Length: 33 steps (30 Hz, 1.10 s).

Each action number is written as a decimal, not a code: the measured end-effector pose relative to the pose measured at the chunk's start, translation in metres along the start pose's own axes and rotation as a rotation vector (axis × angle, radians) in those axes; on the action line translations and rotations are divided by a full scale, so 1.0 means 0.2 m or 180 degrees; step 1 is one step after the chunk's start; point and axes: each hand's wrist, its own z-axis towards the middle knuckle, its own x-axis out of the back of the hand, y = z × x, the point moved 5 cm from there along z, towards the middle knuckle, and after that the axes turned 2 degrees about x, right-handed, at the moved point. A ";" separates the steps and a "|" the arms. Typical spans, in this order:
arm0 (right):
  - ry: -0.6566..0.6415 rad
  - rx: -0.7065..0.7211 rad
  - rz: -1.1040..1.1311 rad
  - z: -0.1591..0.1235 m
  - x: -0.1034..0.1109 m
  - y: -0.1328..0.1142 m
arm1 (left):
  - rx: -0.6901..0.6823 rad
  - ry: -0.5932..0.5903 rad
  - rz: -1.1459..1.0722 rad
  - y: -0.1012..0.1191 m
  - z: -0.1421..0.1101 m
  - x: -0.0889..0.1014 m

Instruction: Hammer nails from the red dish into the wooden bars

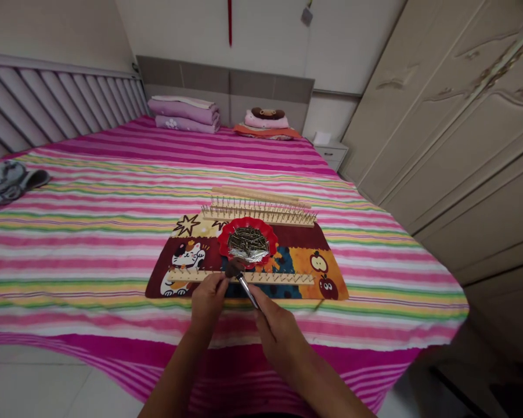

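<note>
My right hand (pixel 278 325) is wrapped round the handle of a hammer (pixel 249 291), whose dark head is over the near wooden strip (pixel 270 278). Thumb and fingers of my left hand (pixel 209 301) are pinched together at the front edge of this strip, just left of the hammer head. What they pinch, if anything, is hidden. Nails stand along the strip, some tilted. Right behind it sits a red scalloped bowl (pixel 222 239) full of loose nails (pixel 249 241).
Wooden strips bristling with upright nails (pixel 261 212) lie behind the bowl, with plain strips (pixel 255 193) beyond. A patterned mat (pixel 331 261) lies under the work on a striped bed (pixel 91 232). Folded bedding (pixel 185 113) rests by the headboard; dark grey cloth (pixel 8 180) lies far left.
</note>
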 end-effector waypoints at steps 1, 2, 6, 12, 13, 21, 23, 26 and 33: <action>0.0007 0.0044 -0.0079 0.00 0.00 0.00 | 0.0003 -0.0005 0.0017 0.00 0.00 0.00; -0.0013 0.0055 -0.0161 0.01 -0.01 0.00 | 0.0005 -0.0019 0.0037 0.00 0.00 0.00; -0.0187 -0.0020 -0.0183 0.02 0.00 -0.03 | 0.0042 -0.0060 0.0108 0.00 -0.01 0.00; -0.0095 -0.0306 0.0343 -0.16 0.13 0.00 | -0.0118 0.0036 -0.0167 -0.01 0.00 0.00; -0.0219 -0.0442 0.0444 -0.22 0.14 0.03 | -0.0157 0.0061 -0.0166 -0.01 0.00 0.02; -0.0182 -0.1353 0.0707 -0.66 0.11 0.47 | -0.0519 0.0404 0.0417 0.17 0.10 0.16; 0.0063 -0.1576 0.0879 -0.72 0.08 0.57 | -0.0601 0.0094 0.0769 0.24 0.19 0.13; 0.0299 -0.1843 0.1395 -0.77 0.03 0.66 | -0.0640 -0.0580 0.1529 0.30 0.33 0.02; 0.0318 -0.1880 0.1729 -0.75 0.00 0.70 | -0.0447 -0.1488 0.2754 0.30 0.47 -0.16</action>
